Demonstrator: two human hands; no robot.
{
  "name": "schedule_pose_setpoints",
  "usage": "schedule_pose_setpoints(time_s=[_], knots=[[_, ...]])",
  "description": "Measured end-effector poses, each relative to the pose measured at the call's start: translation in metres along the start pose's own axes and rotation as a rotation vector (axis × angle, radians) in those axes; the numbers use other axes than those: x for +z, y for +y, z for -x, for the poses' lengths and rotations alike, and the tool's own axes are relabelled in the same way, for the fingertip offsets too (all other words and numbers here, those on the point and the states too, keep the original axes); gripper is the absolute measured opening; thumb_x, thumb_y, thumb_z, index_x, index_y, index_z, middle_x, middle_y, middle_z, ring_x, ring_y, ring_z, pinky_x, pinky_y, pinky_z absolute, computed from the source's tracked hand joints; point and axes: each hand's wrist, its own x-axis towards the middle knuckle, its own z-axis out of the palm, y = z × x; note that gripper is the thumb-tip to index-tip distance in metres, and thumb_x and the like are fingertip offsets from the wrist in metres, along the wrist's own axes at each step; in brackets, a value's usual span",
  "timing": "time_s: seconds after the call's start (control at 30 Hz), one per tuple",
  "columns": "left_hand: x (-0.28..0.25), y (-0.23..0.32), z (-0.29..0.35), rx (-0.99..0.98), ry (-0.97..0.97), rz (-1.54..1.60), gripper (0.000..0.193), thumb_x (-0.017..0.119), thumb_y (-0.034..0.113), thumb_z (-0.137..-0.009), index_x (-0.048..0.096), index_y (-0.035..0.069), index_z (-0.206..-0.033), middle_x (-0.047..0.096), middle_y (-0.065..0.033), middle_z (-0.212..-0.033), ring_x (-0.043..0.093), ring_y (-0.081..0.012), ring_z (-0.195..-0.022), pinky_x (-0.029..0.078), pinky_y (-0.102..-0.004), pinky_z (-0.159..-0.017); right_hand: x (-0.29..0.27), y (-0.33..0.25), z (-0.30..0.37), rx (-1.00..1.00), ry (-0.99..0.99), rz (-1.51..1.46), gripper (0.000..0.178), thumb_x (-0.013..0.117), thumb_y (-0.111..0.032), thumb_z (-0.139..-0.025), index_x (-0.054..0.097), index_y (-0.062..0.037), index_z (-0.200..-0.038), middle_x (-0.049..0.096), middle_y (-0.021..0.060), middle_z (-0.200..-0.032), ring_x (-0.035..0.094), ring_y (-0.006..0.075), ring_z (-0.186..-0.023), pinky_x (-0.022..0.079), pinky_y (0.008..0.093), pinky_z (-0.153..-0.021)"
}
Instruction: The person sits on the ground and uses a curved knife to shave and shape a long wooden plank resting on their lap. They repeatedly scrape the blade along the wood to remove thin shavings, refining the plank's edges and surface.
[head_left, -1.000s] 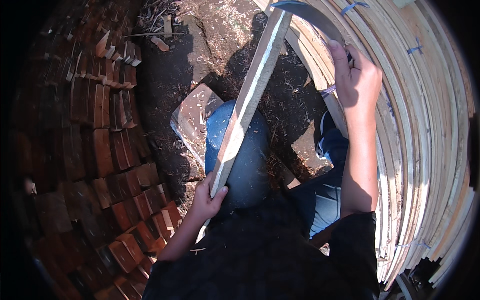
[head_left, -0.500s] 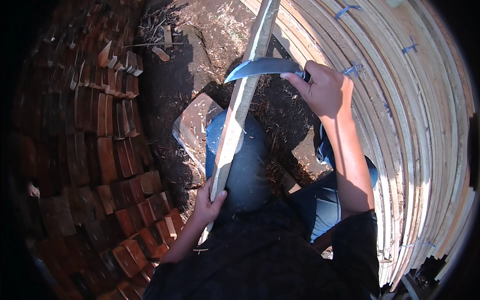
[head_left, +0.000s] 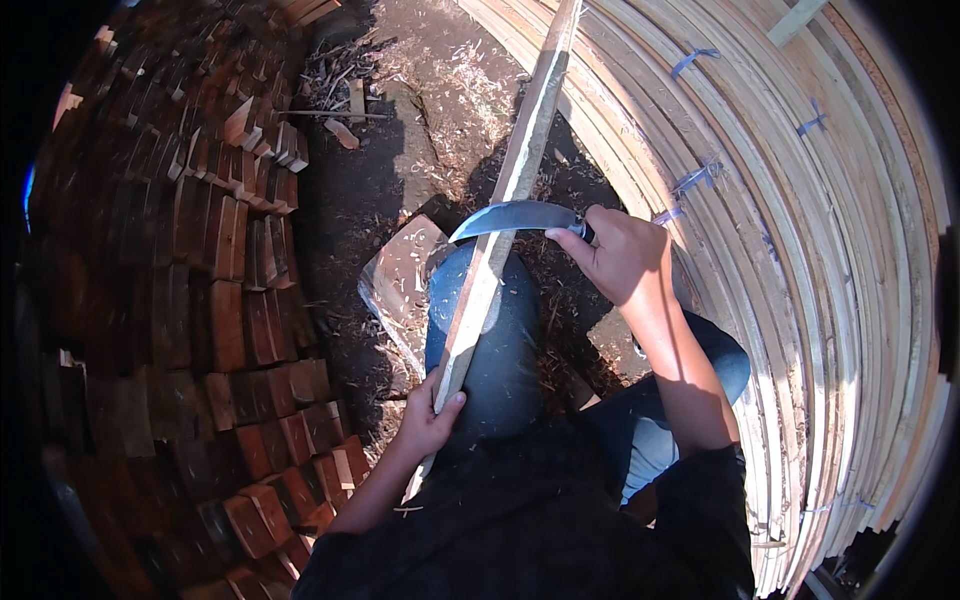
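Closest to me is the dark shirt [head_left: 540, 520] of the person sitting here, with the wood stick [head_left: 474, 305] starting right by its left side. The left hand [head_left: 432, 415] has its fingers wrapped around the stick's lower part, thumb lying along the right edge. The stick rests over the knee in blue jeans [head_left: 505, 350], crossing from the knee's left edge to its far edge. Its long axis runs away from the body and leans right, so the far end points up and out, past the knee over the ground [head_left: 345, 225]. There's a pale strip down its face.

Just beyond the knee, the right hand [head_left: 630, 255] is clenched on a handle that's mostly hidden in the fist, thumb up near the base of the blade. The curved knife [head_left: 512, 216] lies crosswise over the stick, tip to the left and hooked a bit toward the person. Can't tell if the edge is biting in.

A brown slab [head_left: 408, 270] sits on the ground off the knee's left edge, partly hidden by it. Dark red-brown blocks [head_left: 228, 320] are stacked along the ground's left edge, long pale strips [head_left: 820, 330] with blue ties [head_left: 695, 178] along its right. Shavings [head_left: 480, 95] litter the far side.
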Motion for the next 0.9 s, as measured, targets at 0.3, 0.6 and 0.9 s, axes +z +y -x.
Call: schedule_pose_setpoints(time_s=[0.3,0.6,0.9], knots=[[0.001,0.009,0.0,-0.075,-0.008,0.011,0.044,0.058,0.018,-0.093,0.049,-0.006,-0.129,0.058,-0.0015,-0.068,0.052,-0.0072,-0.059,0.043,-0.0255,-0.056,-0.025,0.032,-0.054,-0.054,0.064,0.162,0.063,0.054,-0.069,-0.081,0.066,-0.0083,-0.07,0.062,0.0061,-0.055,0.065,0.0246,-0.056,0.051,0.0349,-0.049],[0.004,0.018,-0.005,-0.09,-0.043,0.04,0.047,0.057,0.022,-0.094,0.046,-0.006,-0.132,0.052,0.0006,-0.063,0.049,-0.0057,-0.053,0.041,-0.0237,-0.05,-0.013,0.057,-0.064,-0.156,0.168,0.166,0.063,0.051,-0.068,-0.085,0.064,-0.0091,-0.066,0.061,0.0062,-0.053,0.063,0.0221,-0.049,0.048,0.0318,-0.044],[0.005,0.015,-0.004,-0.104,0.0,0.065,0.048,0.057,0.023,-0.096,0.045,-0.004,-0.134,0.052,0.0021,-0.063,0.047,-0.0055,-0.051,0.039,-0.0232,-0.048,0.003,0.047,-0.057,-0.203,0.201,0.044,0.062,0.053,-0.065,-0.086,0.058,-0.0081,-0.061,0.056,0.0053,-0.049,0.06,0.0227,-0.044,0.046,0.0325,-0.039]])
